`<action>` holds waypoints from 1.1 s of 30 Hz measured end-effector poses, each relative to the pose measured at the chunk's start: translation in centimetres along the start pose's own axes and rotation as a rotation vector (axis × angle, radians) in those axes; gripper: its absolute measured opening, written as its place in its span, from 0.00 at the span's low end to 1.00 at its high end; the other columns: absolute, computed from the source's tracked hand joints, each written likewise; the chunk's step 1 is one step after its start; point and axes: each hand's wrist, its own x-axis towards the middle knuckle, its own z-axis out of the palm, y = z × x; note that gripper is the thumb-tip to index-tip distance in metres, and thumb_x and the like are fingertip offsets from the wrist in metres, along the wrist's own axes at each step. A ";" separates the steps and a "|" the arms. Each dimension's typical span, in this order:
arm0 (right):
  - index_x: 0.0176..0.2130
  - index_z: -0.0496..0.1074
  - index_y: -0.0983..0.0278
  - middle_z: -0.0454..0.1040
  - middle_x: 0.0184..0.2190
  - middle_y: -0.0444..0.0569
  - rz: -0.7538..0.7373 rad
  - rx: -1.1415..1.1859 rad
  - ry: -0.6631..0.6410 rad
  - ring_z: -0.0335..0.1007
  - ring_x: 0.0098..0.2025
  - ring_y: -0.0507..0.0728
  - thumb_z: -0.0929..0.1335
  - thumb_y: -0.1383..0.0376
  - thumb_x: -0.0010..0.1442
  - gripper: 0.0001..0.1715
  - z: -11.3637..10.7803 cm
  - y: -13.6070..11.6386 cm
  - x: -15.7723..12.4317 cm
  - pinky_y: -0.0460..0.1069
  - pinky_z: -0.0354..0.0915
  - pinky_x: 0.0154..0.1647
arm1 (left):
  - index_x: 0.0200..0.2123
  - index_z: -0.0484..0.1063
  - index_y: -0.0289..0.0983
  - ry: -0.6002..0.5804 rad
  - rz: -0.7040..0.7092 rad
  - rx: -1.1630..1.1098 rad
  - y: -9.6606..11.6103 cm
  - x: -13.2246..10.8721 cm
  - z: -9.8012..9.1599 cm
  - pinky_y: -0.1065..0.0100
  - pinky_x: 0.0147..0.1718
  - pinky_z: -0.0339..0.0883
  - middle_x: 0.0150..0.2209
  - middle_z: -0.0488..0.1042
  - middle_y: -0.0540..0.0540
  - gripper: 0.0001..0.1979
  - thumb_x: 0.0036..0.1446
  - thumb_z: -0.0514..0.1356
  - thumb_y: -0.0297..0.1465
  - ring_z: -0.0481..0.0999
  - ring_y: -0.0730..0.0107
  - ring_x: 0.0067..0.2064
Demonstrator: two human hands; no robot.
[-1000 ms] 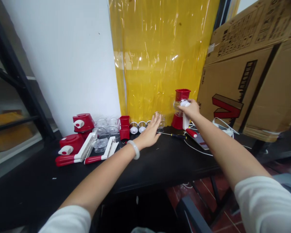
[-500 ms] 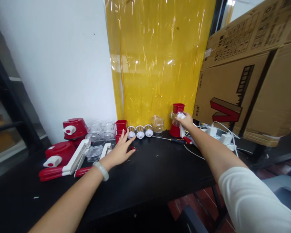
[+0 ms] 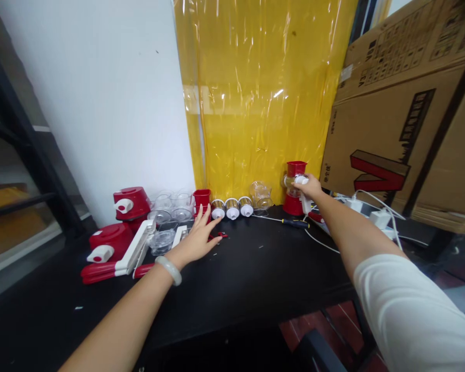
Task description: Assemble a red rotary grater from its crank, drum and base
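At the back right of the table stands an upright rotary grater [image 3: 294, 203] with a red hopper, a clear housing and a red base. My right hand [image 3: 311, 187] is closed on its white front part; some fingers are hidden behind the palm. My left hand [image 3: 197, 237] hovers with spread fingers, holding nothing, in front of the red hopper-like parts [image 3: 202, 196]. Just beyond its fingertips lie three metal grater drums [image 3: 232, 208] with white ends. A small red item [image 3: 218, 236] is partly covered by its thumb.
To the left are red bases [image 3: 112, 241], clear housings [image 3: 172, 207] and white crank handles [image 3: 139, 245] with red grips. A screwdriver [image 3: 294, 223] lies before the grater. White cables and chargers [image 3: 380, 219] sit at right below a large cardboard box [image 3: 375, 129].
The view has turned slightly left, so everything sits further right in the picture. Both hands keep nearly the same places, the left spread, the right on the grater.
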 end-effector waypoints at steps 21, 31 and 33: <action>0.40 0.74 0.65 0.77 0.37 0.51 -0.488 0.589 -0.756 0.74 0.39 0.56 0.67 0.62 0.59 0.11 9.7 -13.4 -19.7 0.53 0.68 0.45 | 0.43 0.74 0.36 0.155 0.036 -0.156 -1.9 0.4 -0.5 0.55 0.53 0.68 0.44 0.72 0.41 0.13 0.63 0.54 0.37 0.74 0.59 0.48; 0.34 0.74 0.65 0.79 0.29 0.49 -0.323 0.511 -0.723 0.76 0.34 0.55 0.67 0.66 0.60 0.06 10.4 -8.8 -17.7 0.51 0.68 0.41 | 0.42 0.76 0.36 0.086 0.008 -0.288 -0.2 0.1 -0.1 0.61 0.45 0.70 0.42 0.75 0.41 0.11 0.61 0.58 0.35 0.76 0.62 0.42; 0.34 0.74 0.65 0.79 0.28 0.50 -0.347 0.485 -0.734 0.76 0.33 0.56 0.66 0.66 0.60 0.06 10.3 -9.0 -18.0 0.50 0.68 0.40 | 0.36 0.77 0.35 0.031 0.030 -0.451 2.4 -0.2 -1.2 0.63 0.42 0.71 0.40 0.76 0.41 0.10 0.59 0.60 0.35 0.76 0.63 0.41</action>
